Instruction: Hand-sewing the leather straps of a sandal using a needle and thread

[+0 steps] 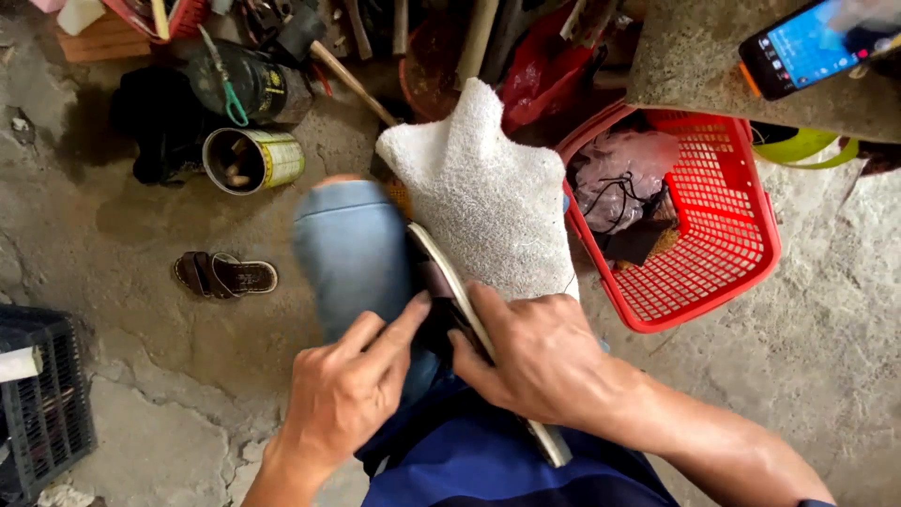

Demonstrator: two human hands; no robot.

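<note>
So the floor here is rough grey concrete (141, 282), cracked and patchy, and the person is sitting low over it with a blue garment across the lap. Nearest the camera both hands are on a sandal (457, 300) that lies edge-up across the lap, between the knees: the left hand (343, 390) pinches at its dark strap side with thumb and fingers, and the right hand (540, 357) is wrapped over the pale sole edge, gripping it. The sandal looks thin, with a cream-coloured sole rim and a dark brown upper, running from near the right wrist up toward the towel. A white towel (483, 192) is draped over the right knee, just beside the sandal, and the left knee shows in light denim. Out on the left there's a black crate (42, 404), then a second brown sandal (225, 275) lying flat on the floor. To the right sits a red plastic basket (723, 272) with bags in it. Farther back is an open tin can (251, 160) on its side, a dark canister, tool clutter, and a phone (812, 47) with a lit screen on a stone ledge.
</note>
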